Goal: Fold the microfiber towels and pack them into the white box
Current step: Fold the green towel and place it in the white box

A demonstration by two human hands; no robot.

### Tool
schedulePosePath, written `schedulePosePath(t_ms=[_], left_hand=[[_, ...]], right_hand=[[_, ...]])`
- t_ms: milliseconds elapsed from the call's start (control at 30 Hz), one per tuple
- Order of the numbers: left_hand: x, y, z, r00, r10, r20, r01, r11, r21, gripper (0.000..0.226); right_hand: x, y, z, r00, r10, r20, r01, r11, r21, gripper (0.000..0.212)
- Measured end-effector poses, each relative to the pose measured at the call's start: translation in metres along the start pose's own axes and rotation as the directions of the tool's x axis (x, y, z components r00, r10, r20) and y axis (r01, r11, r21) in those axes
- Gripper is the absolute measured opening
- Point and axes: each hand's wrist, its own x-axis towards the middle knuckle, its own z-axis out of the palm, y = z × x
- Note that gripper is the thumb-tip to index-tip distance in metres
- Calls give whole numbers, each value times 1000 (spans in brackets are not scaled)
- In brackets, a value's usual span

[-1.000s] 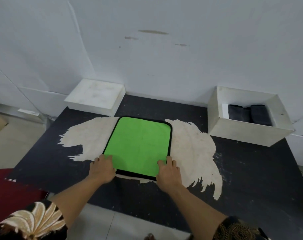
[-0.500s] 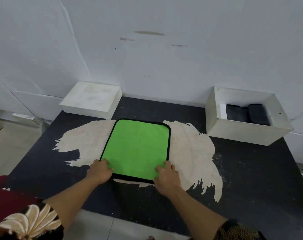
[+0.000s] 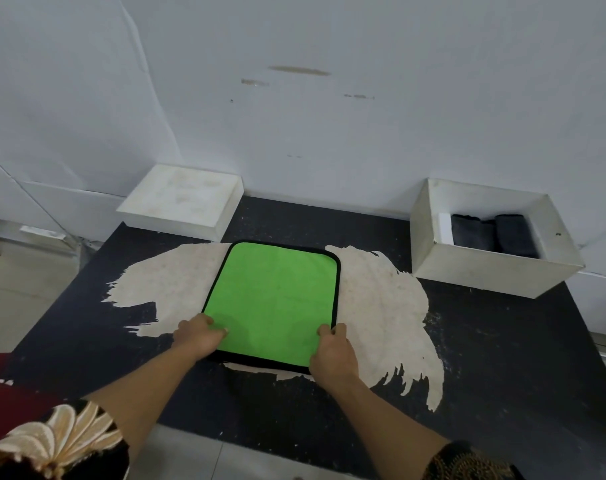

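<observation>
Green towel [image 3: 273, 299] lies flat mid worktop [image 3: 502, 341], black with pale worn patches, by a white wall [image 3: 329, 133]. Left grip [image 3: 199, 336] and right grip [image 3: 332, 351] pinch its near corners. White box [image 3: 485, 271] holding dark towels [image 3: 492, 233] sits at the far right corner, flat white box [image 3: 183, 202] far left.

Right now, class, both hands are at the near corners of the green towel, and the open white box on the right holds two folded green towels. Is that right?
Not quite. The head view shows the two folded towels in the white box are dark, almost black, not green. The left hand and right hand are indeed at the near corners of the green towel.
</observation>
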Motion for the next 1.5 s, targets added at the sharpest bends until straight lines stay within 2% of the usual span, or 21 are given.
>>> schedulePosePath(t_ms=[167,433,633,700,800,867,967,1033,1100,1133,1200,1267,1367,1500], left_hand=[[1,4,3,998,-57,5,57,998,37,64],[-1,14,4,986,-154,-68,155,988,14,37],[-3,15,2,968,-166,-188,156,985,-66,27],[-5,15,-1,961,-168,-218,153,984,-86,24],[-6,14,-3,954,-192,-232,171,979,-108,26],[-8,13,-2,950,-215,-227,194,975,-111,32],[-10,11,1,937,-264,-229,246,963,-107,47],[-12,11,5,916,-323,-237,296,945,-142,58],[-14,13,10,903,-383,-195,322,903,-284,61],[-15,14,13,897,-419,-140,334,850,-408,60],[-19,20,17,882,-470,29,371,655,-659,57],[-19,26,20,877,-462,132,387,516,-764,53],[-13,30,24,886,-448,120,334,436,-836,57],[-5,26,26,870,-490,58,297,426,-855,59]], right_hand=[[-1,0,3,997,60,-41,-57,995,82,48],[8,-7,-6,983,138,-119,-105,962,251,44],[19,-12,-14,948,316,-51,-267,870,414,44],[26,-11,-17,908,416,38,-375,770,516,39],[33,-10,-21,814,530,239,-519,477,710,27],[34,-12,-23,781,533,324,-536,306,787,18],[31,-18,-30,766,518,381,-520,152,840,13],[29,-21,-34,762,501,411,-515,84,853,13],[27,-24,-37,758,485,437,-520,43,853,13],[27,-25,-38,757,474,450,-523,27,852,13],[25,-26,-41,759,445,476,-533,3,846,11],[23,-26,-44,765,413,494,-535,-19,845,8],[22,-25,-45,775,391,496,-531,-22,847,7],[23,-23,-47,788,385,481,-525,12,851,10]])
